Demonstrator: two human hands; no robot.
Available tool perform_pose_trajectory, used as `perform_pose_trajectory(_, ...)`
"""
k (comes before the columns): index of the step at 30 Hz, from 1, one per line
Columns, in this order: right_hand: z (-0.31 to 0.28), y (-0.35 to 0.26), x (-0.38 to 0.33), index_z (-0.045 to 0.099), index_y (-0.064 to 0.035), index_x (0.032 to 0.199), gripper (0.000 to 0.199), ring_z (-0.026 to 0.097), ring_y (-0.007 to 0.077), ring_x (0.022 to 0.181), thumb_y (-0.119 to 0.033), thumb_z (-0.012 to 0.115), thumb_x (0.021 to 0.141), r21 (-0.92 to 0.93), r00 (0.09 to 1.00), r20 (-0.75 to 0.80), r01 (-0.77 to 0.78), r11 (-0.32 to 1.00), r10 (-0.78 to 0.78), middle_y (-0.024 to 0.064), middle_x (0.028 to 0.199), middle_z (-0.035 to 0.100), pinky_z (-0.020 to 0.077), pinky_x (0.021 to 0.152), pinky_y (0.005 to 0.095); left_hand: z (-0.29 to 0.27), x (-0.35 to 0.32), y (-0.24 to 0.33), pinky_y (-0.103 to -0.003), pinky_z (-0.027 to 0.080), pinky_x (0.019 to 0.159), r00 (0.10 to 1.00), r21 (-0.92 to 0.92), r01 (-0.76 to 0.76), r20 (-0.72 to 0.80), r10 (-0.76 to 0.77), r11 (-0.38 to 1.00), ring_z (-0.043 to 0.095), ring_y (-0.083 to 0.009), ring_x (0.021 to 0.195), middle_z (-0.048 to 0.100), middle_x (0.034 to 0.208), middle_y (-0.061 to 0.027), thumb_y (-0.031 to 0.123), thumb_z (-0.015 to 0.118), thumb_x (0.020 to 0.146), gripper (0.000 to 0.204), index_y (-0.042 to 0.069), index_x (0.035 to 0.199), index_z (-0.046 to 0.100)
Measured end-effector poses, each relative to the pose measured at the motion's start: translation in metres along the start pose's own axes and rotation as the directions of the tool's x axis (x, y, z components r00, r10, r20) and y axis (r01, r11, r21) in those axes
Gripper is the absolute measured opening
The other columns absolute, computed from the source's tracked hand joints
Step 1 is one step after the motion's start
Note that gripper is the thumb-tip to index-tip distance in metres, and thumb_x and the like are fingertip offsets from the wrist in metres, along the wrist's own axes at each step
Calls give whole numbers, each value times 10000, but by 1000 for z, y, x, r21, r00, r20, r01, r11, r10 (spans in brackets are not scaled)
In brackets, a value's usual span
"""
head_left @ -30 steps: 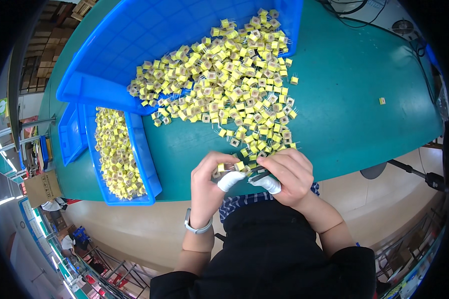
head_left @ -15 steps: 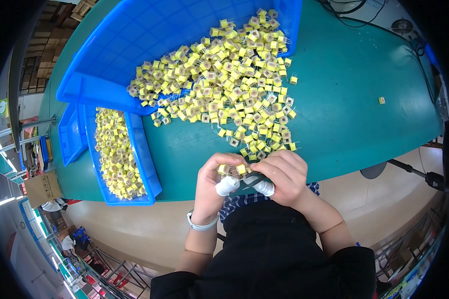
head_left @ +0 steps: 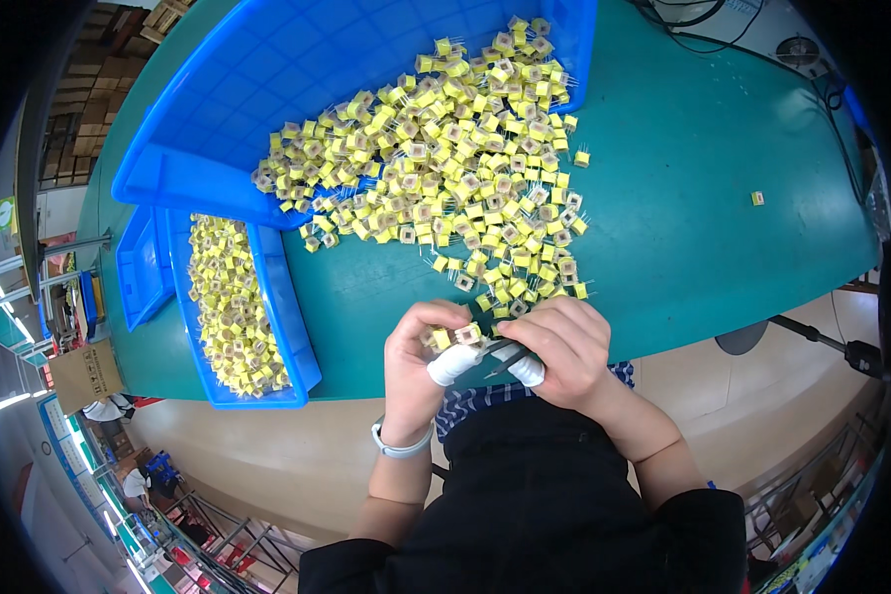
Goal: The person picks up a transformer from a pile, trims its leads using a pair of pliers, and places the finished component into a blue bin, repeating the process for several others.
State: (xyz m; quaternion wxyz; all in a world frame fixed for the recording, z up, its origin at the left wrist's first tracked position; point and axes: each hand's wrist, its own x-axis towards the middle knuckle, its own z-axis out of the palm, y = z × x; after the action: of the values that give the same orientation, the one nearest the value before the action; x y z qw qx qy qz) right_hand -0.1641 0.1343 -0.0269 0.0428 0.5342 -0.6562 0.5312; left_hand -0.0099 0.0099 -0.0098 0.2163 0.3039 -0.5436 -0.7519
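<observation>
My left hand (head_left: 413, 361) is closed on small yellow-wrapped transformers with wire pins. One transformer (head_left: 468, 335) sticks out between its fingertips, and another shows just behind it. White wrapping covers the thumb. My right hand (head_left: 564, 351), its thumb wrapped in white too, grips a dark two-pronged hand tool (head_left: 512, 358) whose tips reach toward the held transformer. Whether the tips touch it I cannot tell. Just beyond both hands lies a large heap of the same transformers (head_left: 465, 188), spilling onto the green table from a tipped blue crate (head_left: 238, 99).
A smaller blue bin (head_left: 302, 366) full of transformers stands at the left of the table (head_left: 683, 218), beside a blue tray (head_left: 141, 272). A lone transformer (head_left: 757, 198) lies far right. Cables (head_left: 708, 40) run along the back right. A black stand arm (head_left: 822, 339) juts in at the right edge.
The transformer at my left fingertips has turned so that its open square end shows. The tool in my right hand has shifted slightly, while both hands stay nearly in place.
</observation>
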Motion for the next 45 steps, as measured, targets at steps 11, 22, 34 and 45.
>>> perform_pose_trajectory(11,-1,0,2,773,-19,1066,362,659,255,726,-151,810,731,-13,1000,18,7,1000,-7,68,841,692,506,623,362,4,4,8,-197,517,654,1000,-154,10,-24,-13,988,650,-94,857,733,1108,-131,92,825,917,266,53,1078,617)
perform_pose_trajectory(22,-2,-3,4,791,-3,1162,500,657,252,748,-130,769,678,-71,1000,0,19,997,-19,71,918,703,525,654,366,-2,0,15,-298,525,843,979,100,-204,27,203,974,672,-172,957,720,1066,-135,110,919,803,359,57,1034,649)
perform_pose_trajectory(34,-3,-1,3,790,9,1147,506,677,249,772,-115,756,657,-43,999,2,37,998,-37,72,929,719,530,656,364,10,-2,12,-310,557,862,985,-18,-170,32,170,985,692,-187,992,727,1081,-126,67,945,753,352,40,1003,699)
perform_pose_trajectory(45,-4,-1,3,801,0,1123,472,683,245,775,-110,768,665,-16,1000,-12,10,1000,-10,75,935,732,523,648,352,6,-5,6,-203,409,531,998,-189,-28,44,37,981,580,-88,634,695,870,-109,328,740,1024,331,50,1111,583)
